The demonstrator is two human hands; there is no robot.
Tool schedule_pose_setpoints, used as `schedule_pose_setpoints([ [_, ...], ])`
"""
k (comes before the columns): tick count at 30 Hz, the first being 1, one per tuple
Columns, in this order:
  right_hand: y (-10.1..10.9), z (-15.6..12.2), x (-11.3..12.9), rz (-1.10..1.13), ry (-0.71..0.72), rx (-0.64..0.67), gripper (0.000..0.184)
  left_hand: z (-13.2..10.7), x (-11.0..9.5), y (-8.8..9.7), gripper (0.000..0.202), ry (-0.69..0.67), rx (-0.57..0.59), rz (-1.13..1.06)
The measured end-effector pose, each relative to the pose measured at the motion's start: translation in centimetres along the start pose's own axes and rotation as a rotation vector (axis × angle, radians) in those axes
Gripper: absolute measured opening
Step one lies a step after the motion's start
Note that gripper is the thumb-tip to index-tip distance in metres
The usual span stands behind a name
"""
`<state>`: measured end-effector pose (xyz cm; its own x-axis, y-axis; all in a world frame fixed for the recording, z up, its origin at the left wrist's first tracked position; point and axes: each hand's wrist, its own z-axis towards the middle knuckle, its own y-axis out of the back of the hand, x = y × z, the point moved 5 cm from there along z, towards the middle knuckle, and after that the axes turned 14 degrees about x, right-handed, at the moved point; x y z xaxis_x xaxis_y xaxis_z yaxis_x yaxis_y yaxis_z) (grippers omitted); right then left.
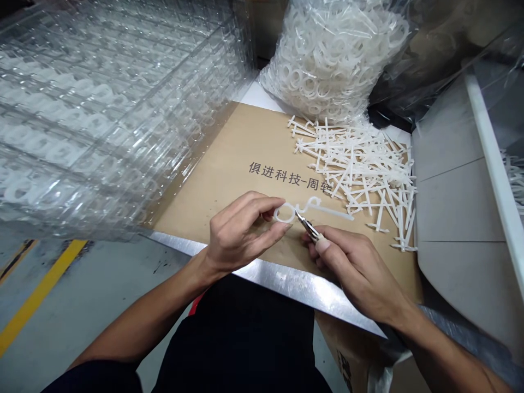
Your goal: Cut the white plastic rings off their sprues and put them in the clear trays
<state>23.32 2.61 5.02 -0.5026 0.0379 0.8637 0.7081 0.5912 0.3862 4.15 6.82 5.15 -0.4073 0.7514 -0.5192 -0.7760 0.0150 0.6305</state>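
Note:
My left hand [241,232] pinches a white plastic part [305,209] by its ring end, holding it just above the brown cardboard sheet [229,174]. The part has two rings and a straight runner stretching right. My right hand [352,267] is closed on small metal cutters [308,226], whose tips touch the part beside the ring. Both hands hover near the table's metal front edge [282,281].
A pile of white cut runners [360,169] lies on the cardboard's right. A clear bag of white rings [335,54] stands at the back. Stacked clear plastic trays [102,109] fill the left. A grey bin [454,218] sits on the right. Yellow floor line [36,295] below left.

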Motion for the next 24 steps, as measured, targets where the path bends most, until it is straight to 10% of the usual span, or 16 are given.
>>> schedule_pose_setpoints([
  [24,-0.20,-0.14,-0.53,0.047,-0.037,0.013,0.037,-0.25,0.13,-0.19,0.028,-0.050,0.012,-0.002],
])
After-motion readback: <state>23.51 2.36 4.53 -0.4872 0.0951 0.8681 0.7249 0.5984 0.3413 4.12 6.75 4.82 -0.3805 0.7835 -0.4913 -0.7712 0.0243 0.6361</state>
